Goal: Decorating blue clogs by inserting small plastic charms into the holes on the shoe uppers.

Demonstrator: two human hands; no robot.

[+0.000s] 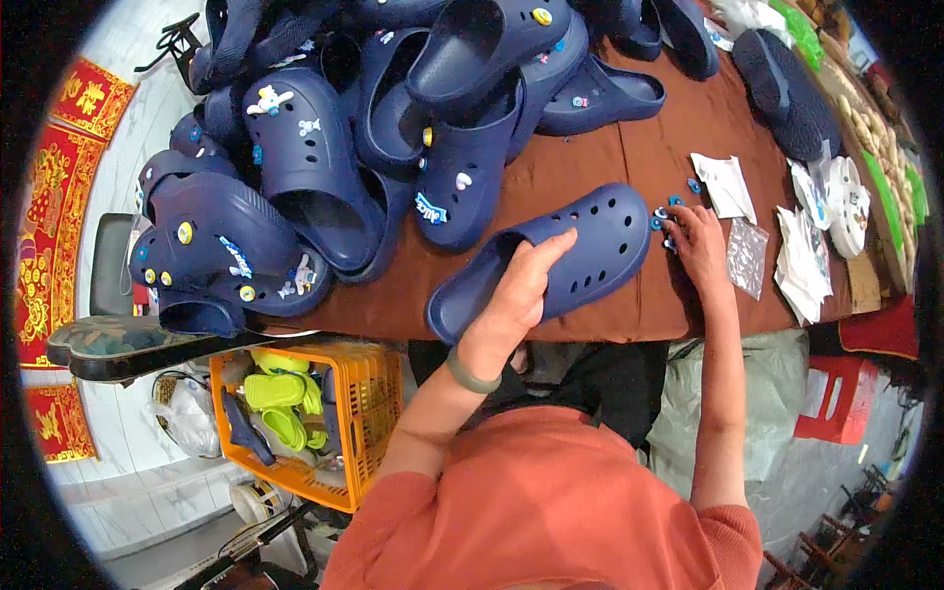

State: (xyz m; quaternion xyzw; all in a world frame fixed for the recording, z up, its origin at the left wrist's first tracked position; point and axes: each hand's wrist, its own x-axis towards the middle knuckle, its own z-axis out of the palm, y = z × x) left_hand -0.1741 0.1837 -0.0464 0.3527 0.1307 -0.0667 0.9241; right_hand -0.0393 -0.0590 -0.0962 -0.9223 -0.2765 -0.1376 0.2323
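A navy foam clog (pixel 600 236) with a plain, holed upper lies over the brown tabletop, its toe to the right. My left hand (pixel 518 293) grips it at the foot opening, thumb on top of the upper. Just right of the toe, several small blue and white shoe charms (pixel 695 185) lie scattered. My right hand (pixel 700 251) is bent down among them, its fingertips pinched on a charm that they partly cover. Beyond the held clog, another navy clog (pixel 462 192) carries a ribbon-shaped charm, a white heart and a yellow one.
Navy clogs, many with charms, are heaped at the table's left and back. Right of my hand are a white packet (pixel 724 187), a clear plastic bag (pixel 747 258) and a white clog (pixel 847 206). An orange crate (pixel 369 423) with lime-green clogs stands below left.
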